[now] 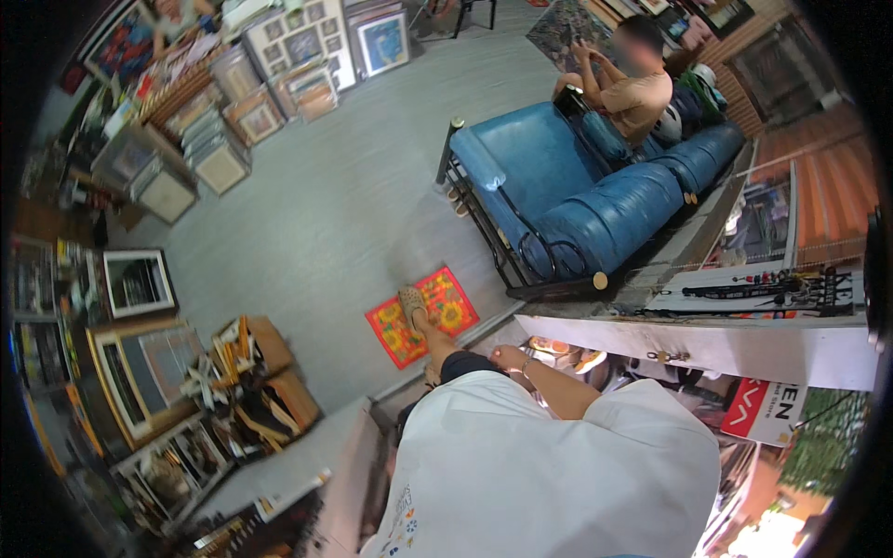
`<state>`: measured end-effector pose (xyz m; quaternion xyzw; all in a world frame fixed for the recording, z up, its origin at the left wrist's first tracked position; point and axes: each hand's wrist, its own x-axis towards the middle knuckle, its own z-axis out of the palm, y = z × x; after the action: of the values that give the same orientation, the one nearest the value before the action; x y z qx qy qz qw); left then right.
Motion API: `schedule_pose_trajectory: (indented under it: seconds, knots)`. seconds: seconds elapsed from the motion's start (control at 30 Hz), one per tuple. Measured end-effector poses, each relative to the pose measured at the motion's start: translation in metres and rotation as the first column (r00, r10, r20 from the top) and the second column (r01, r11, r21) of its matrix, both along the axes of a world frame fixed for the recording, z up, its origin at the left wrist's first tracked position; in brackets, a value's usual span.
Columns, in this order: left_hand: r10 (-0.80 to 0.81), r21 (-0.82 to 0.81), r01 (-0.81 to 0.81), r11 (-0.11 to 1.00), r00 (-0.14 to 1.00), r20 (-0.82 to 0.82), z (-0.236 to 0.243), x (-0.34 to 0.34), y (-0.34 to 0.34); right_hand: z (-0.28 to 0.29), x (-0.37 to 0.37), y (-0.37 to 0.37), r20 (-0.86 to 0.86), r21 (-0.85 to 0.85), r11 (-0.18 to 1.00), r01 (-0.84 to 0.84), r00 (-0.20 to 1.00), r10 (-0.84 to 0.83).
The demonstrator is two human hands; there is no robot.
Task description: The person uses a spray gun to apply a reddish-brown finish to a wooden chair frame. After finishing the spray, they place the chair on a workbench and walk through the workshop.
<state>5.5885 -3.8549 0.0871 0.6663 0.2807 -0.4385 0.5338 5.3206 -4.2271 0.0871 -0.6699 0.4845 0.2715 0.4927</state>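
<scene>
My right hand (509, 358) hangs low in front of my white shirt, its fingers curled in; whether anything is inside them is hidden. A thin band (525, 368) circles that wrist. Just to the right of the hand are an orange-and-white shoe (549, 345) and another sneaker (591, 361), under a white door panel (716, 346) with a metal latch (667, 356). My left hand is out of sight. One foot in a tan clog (413, 299) stands on a red mat with sunflowers (448, 299).
A blue padded sofa (530, 153) with a black metal frame stands ahead right, with a person (637, 93) seated on it. Picture frames (219, 167) lean in stacks at the left. Cardboard boxes (265, 349) hold frame offcuts. A threshold (488, 325) runs behind the mat.
</scene>
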Motion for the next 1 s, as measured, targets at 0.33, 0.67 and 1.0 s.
schedule_pose_trajectory:
  seconds: [0.33, 0.67, 1.0]
  knots:
    - [-0.429, 0.109, 0.418, 0.902, 0.896, 0.111, -0.002, 0.153, -0.142, -0.070, 0.150, -0.132, -0.044, 0.010, 0.999, -0.053, 0.998, 0.054]
    - [-0.324, -0.045, 0.348, 0.937, 0.908, 0.267, -0.016, 0.367, -0.301, -0.038, 0.372, -0.306, 0.374, 0.035, 0.913, 0.407, 0.841, -0.390]
    - [-0.721, 0.387, 0.615, 0.687, 0.645, 0.253, -0.161, 0.466, -0.237, 0.023, 0.488, -0.310, 0.092, 0.086, 0.934, -0.346, 0.937, 0.338]
